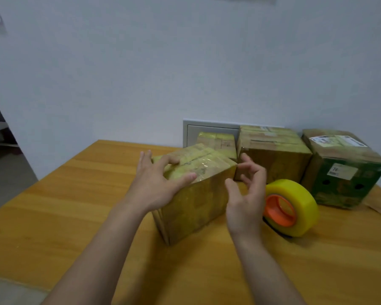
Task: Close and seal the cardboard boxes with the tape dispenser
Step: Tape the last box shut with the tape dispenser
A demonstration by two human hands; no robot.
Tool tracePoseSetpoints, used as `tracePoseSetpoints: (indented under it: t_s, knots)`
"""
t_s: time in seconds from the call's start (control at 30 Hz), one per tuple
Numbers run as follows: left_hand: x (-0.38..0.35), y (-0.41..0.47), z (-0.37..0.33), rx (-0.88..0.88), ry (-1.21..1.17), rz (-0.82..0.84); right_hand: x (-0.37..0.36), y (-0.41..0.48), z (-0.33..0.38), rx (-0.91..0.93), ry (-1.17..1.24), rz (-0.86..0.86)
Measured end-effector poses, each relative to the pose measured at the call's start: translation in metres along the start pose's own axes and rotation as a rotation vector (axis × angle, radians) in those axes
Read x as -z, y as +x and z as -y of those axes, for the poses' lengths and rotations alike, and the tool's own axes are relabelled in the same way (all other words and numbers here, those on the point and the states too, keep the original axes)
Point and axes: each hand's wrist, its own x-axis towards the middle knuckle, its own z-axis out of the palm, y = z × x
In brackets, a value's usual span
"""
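Observation:
A taped cardboard box (198, 201) stands in the middle of the wooden table (75, 216), flaps closed under yellowish tape. My left hand (156, 183) grips its top left edge, thumb on the front rim and fingers over the top. My right hand (246, 194) hovers just off the box's right corner, fingers curled and apart, holding nothing. The tape dispenser (291, 208), a yellow roll on an orange core, lies on the table right of that hand.
Three more taped boxes stand at the back: a small one (218, 140), a medium one (273, 150) and a greenish one with labels (343, 168) at the right. A grey wall panel (207, 130) sits behind them. A cardboard scrap (378, 205) lies at the far right edge.

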Motion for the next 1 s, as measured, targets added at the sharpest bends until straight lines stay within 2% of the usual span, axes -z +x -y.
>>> tracePoseSetpoints:
  t_s: [0.1,0.27,0.4,0.47,0.57,0.7,0.8,0.83,0.93,1.0]
  knots:
    - [0.014,0.006,0.010,-0.028,-0.023,-0.031,0.011,0.022,-0.001,-0.117,-0.097,0.021]
    - [0.027,0.030,0.025,-0.103,-0.067,0.045,0.007,0.010,-0.012,-0.345,-0.067,0.213]
    - [0.016,0.044,0.019,-0.116,0.064,0.068,-0.003,-0.014,-0.017,-0.257,-0.079,0.067]
    - [0.015,0.050,0.019,-0.154,0.089,0.058,-0.002,-0.016,-0.016,-0.244,-0.077,0.063]
    - [0.023,0.054,0.016,-0.198,0.048,0.021,0.008,-0.012,-0.015,-0.215,-0.161,0.119]
    - [0.015,0.043,-0.018,-0.204,0.491,-0.149,0.025,-0.002,-0.005,-0.155,-0.269,0.232]
    - [-0.018,0.019,-0.054,-0.118,0.601,0.018,0.042,0.010,0.005,-0.042,-0.303,0.374]
    - [-0.028,0.012,-0.060,-0.129,0.604,0.066,0.051,0.017,0.007,0.018,-0.342,0.341]
    - [-0.037,0.008,-0.061,-0.225,0.561,0.117,0.089,0.052,0.010,0.102,-0.607,0.054]
    - [-0.030,0.012,-0.055,-0.304,0.481,0.191,0.118,0.076,0.001,-0.003,-0.829,-0.041]
